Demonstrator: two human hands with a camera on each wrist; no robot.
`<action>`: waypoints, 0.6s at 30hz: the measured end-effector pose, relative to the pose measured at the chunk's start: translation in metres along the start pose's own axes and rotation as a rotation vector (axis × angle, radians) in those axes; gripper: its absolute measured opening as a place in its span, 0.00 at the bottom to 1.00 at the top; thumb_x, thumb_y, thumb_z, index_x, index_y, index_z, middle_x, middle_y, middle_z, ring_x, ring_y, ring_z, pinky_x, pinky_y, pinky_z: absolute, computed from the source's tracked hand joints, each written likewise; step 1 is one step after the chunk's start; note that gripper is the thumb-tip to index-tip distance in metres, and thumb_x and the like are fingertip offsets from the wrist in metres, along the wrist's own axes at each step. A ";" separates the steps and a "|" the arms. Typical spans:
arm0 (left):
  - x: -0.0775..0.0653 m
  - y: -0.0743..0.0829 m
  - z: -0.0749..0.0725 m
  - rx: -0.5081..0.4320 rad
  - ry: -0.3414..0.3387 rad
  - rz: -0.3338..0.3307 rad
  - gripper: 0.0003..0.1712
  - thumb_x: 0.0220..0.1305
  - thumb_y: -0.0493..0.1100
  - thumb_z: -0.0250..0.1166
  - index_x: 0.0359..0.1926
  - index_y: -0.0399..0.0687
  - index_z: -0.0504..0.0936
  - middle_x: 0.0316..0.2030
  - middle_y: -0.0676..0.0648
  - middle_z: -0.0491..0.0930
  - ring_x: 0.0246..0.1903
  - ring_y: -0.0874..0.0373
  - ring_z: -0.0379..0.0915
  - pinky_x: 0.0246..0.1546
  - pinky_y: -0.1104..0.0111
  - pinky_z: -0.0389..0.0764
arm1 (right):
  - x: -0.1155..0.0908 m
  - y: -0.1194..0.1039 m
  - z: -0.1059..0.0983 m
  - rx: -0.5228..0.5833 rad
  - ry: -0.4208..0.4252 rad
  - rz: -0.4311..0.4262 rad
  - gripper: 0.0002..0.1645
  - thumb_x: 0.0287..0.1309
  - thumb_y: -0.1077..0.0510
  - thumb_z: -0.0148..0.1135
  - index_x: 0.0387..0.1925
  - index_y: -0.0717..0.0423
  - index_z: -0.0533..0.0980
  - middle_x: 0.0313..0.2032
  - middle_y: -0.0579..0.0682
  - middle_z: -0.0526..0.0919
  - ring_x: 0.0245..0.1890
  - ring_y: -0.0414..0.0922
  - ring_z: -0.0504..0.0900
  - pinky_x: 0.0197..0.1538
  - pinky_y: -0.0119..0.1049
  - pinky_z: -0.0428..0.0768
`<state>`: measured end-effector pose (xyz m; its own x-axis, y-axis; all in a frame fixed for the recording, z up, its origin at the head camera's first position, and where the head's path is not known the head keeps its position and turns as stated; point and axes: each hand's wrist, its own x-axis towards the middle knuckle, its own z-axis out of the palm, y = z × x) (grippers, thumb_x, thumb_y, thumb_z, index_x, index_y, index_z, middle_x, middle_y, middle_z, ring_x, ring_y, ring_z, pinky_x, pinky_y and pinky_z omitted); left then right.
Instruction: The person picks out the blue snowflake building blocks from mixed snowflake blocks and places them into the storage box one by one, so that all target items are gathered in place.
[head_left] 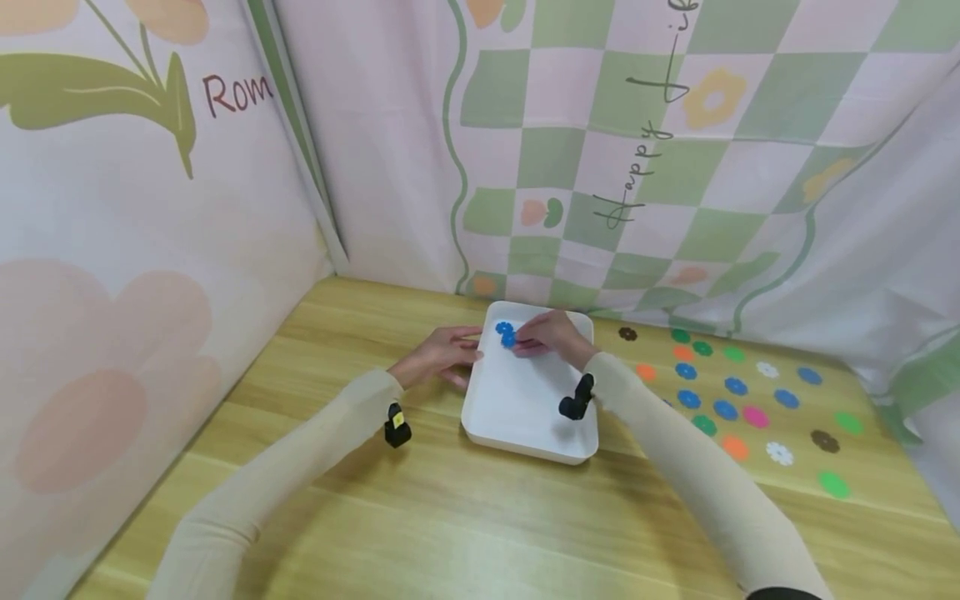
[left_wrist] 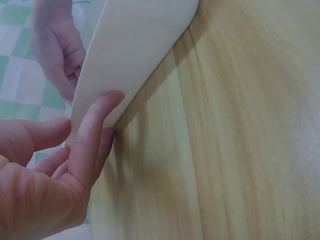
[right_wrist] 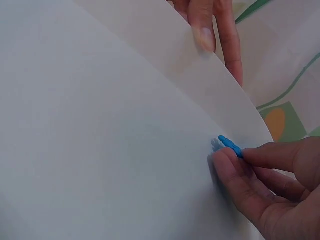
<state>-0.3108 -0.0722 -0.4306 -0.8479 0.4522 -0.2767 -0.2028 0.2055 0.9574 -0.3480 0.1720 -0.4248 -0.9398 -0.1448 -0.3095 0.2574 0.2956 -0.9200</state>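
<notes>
A white tray (head_left: 528,408) stands on the wooden table. At its left side, my left hand (head_left: 442,354) holds the wall, with the thumb at the rim and fingers against the outside, as the left wrist view shows. Over the tray's far left part, my right hand (head_left: 551,333) pinches a blue flower-shaped disc (right_wrist: 230,145) between thumb and forefinger. The disc stands edge-on in the right wrist view, close to the tray floor. In the head view another blue flower disc (head_left: 504,328) shows just beyond it; whether the two are joined, I cannot tell.
To the right of the tray, several loose flower discs lie spread over the table, among them a brown disc (head_left: 627,334), a pink disc (head_left: 756,417) and a white disc (head_left: 780,453). Printed curtains (head_left: 600,167) hang behind the table (head_left: 420,525) and at its sides.
</notes>
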 end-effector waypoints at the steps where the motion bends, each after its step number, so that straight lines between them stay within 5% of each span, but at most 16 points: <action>1: 0.000 0.000 0.000 0.002 -0.002 0.000 0.36 0.77 0.35 0.61 0.80 0.43 0.61 0.74 0.33 0.68 0.64 0.36 0.77 0.36 0.62 0.93 | 0.001 0.001 0.002 0.006 -0.007 0.001 0.17 0.72 0.68 0.60 0.56 0.79 0.77 0.40 0.65 0.91 0.31 0.45 0.92 0.44 0.38 0.92; 10: -0.002 0.002 0.000 0.017 -0.001 -0.003 0.36 0.77 0.36 0.62 0.80 0.44 0.61 0.74 0.34 0.68 0.63 0.37 0.78 0.38 0.60 0.93 | 0.000 -0.001 0.014 0.002 -0.024 0.006 0.12 0.69 0.69 0.63 0.49 0.78 0.81 0.37 0.67 0.90 0.29 0.46 0.92 0.40 0.36 0.92; 18: -0.001 0.002 0.000 0.029 0.019 -0.028 0.35 0.77 0.37 0.62 0.80 0.47 0.63 0.74 0.35 0.69 0.62 0.38 0.79 0.37 0.61 0.93 | 0.005 -0.003 0.022 -0.136 0.028 0.005 0.12 0.65 0.69 0.68 0.46 0.76 0.81 0.31 0.61 0.90 0.22 0.41 0.88 0.35 0.34 0.92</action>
<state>-0.3106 -0.0716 -0.4282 -0.8515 0.4292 -0.3011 -0.2124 0.2427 0.9466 -0.3487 0.1496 -0.4292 -0.9451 -0.1168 -0.3053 0.2310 0.4221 -0.8766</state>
